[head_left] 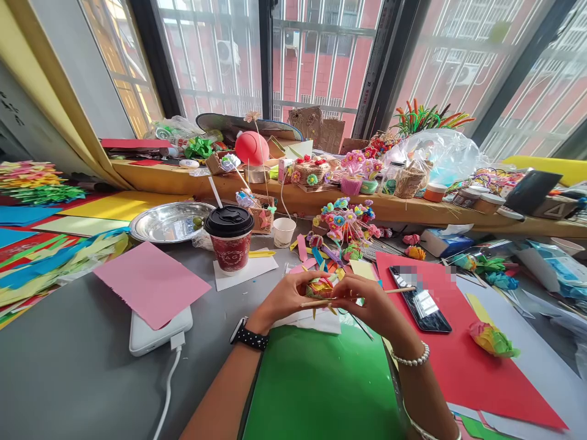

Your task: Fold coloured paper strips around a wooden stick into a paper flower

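Observation:
My left hand (285, 297) and my right hand (367, 302) meet over the near middle of the grey table, above a green sheet (321, 385). Both are closed around a small multicoloured folded paper flower (320, 287). A thin wooden stick (398, 290) runs sideways through my fingers and pokes out to the right. A white paper (316, 322) lies just under the hands. A black watch is on my left wrist, a bead bracelet on my right.
A red coffee cup with black lid (229, 238) stands ahead left, near a pink sheet (151, 282) on a white power bank (156, 333). A phone (419, 299) lies on red paper (463, 360). A metal plate (169, 221), paper flowers (348, 220) and craft clutter fill the back.

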The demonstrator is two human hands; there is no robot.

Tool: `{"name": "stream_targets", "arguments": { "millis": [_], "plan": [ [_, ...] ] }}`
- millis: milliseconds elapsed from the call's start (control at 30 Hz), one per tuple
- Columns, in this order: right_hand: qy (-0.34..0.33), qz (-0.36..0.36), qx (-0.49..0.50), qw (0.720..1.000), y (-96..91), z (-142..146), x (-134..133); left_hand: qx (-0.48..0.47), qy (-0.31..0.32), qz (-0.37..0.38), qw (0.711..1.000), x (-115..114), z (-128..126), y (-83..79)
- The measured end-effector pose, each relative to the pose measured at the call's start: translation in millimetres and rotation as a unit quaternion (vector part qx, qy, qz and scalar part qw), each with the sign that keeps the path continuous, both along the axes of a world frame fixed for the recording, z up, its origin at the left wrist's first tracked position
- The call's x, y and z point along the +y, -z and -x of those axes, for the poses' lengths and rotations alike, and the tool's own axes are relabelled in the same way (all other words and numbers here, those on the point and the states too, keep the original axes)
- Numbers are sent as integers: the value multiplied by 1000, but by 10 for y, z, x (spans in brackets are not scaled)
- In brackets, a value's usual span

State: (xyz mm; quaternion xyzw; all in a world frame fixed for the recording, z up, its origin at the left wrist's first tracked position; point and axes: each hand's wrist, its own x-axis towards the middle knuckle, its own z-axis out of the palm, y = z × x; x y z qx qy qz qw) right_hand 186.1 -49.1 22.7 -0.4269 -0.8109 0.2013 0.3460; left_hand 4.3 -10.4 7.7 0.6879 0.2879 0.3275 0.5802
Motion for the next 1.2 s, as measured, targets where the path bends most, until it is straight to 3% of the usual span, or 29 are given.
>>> {"name": "stream_targets", "arguments": {
  "millis": [500, 633, 733, 900, 1033, 1100, 1200],
  "plan": [
    [-13, 33, 18, 999, -36, 38, -34, 42, 94, 66, 993, -38, 65, -95],
    [5, 19, 21, 1000, -12, 71, -24, 51, 90, 76, 992, -19, 63, -64],
    [47, 5, 27, 999, 23, 79, 17, 58, 55, 72, 994, -2, 50, -25],
    [99, 2, 18, 995, 138, 81, 125, 90, -70, -46, 992, 54, 50, 39],
    [117, 5, 7, 993, 253, 104, 190, 161, -170, -220, 947, 83, 56, 57],
    [113, 6, -3, 994, 287, 113, 204, 192, -179, -277, 924, 75, 45, 50],
    [101, 11, -17, 995, 295, 113, 205, 222, -149, -286, 920, 53, 16, 44]
  ]
}}
